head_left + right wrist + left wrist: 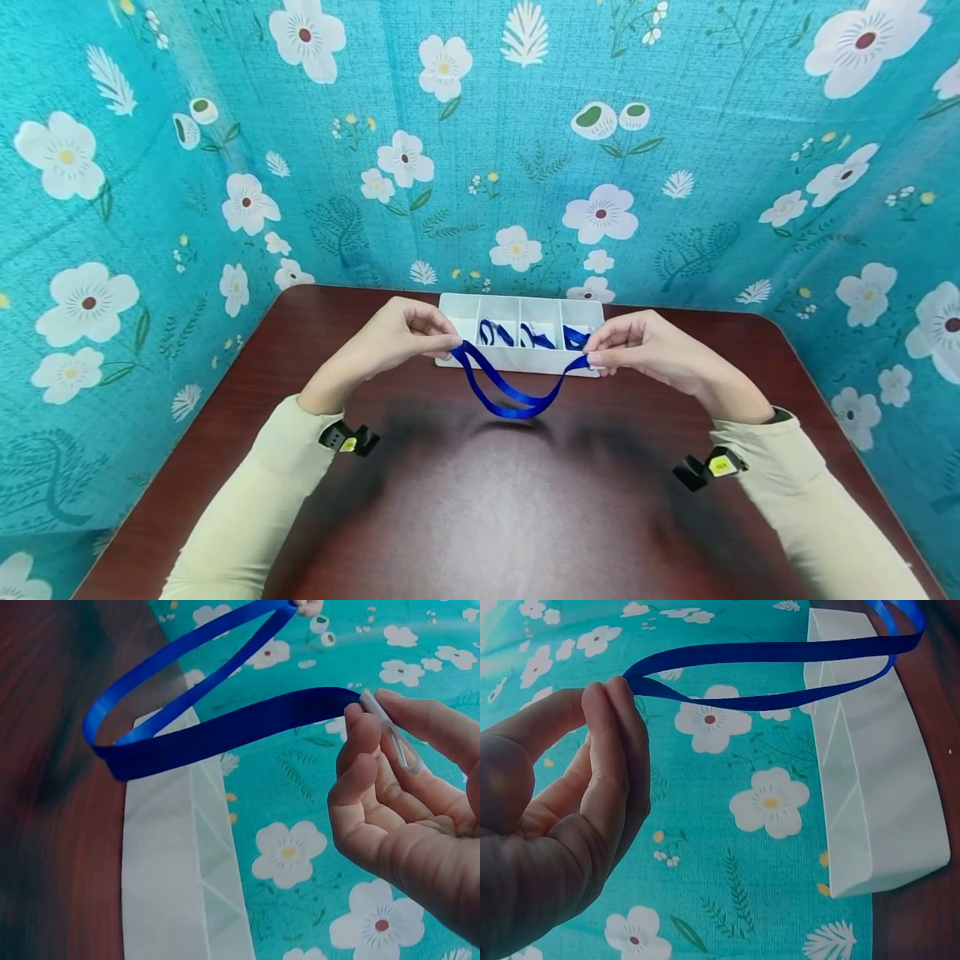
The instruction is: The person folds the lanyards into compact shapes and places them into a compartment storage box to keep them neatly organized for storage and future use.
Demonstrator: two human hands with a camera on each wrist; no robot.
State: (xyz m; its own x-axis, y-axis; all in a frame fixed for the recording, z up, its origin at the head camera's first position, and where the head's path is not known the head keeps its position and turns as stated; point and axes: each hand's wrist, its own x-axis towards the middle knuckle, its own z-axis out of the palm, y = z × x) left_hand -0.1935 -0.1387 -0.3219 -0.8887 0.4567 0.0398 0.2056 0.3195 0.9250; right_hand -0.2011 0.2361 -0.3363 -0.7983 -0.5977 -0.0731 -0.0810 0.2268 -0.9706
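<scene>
A blue lanyard (517, 412) sags in a loop between both hands, above the table and in front of a white box. My left hand (393, 337) pinches one end of the strap between thumb and fingertips, as the left wrist view also shows. At the other end, my right hand (656, 354) pinches the lanyard by its small clear plastic clip (385, 724). Behind the strap stands the white divided box (517, 360). Coiled blue lanyards (495, 333) lie in its middle compartments, and another blue strap (575, 337) is in the right one, partly hidden by my right hand.
The box stands near the back edge of a dark red-brown table (487, 517). Teal flowered cloth (480, 167) hangs behind the table and on both sides. A black strap-on device (348, 437) sits at the left wrist, and a similar device (708, 468) at the right.
</scene>
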